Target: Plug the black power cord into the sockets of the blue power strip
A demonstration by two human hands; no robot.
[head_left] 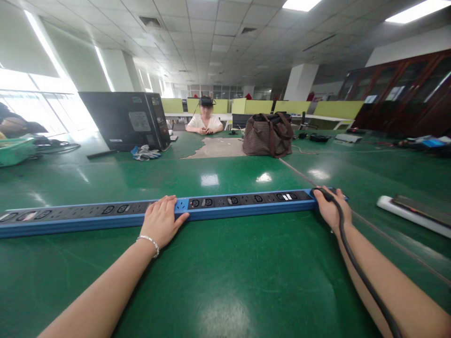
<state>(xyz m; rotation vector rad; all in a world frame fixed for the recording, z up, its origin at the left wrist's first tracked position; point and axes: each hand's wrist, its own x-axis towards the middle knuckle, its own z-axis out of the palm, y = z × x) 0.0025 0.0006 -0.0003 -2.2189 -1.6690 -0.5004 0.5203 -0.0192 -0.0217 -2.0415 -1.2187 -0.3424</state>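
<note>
A long blue power strip [225, 213] with a black socket face lies across the green table. My left hand [162, 220] rests over its middle, thumb apart from the fingers, just left of a blue socket block [182, 204]. At the strip's right end, my right hand [331, 206] is wrapped round that end, where a thick black cable [347, 244] leaves it. The cable runs over my right wrist and along the forearm. My fingers partly hide the cable's joint with the strip.
A black computer case [123, 121], gloves [145, 152] and a brown bag [268, 135] stand farther back. A person [205, 119] sits across the table [225, 281]. A white bar [412, 216] lies right; a green basket [16, 151] is far left.
</note>
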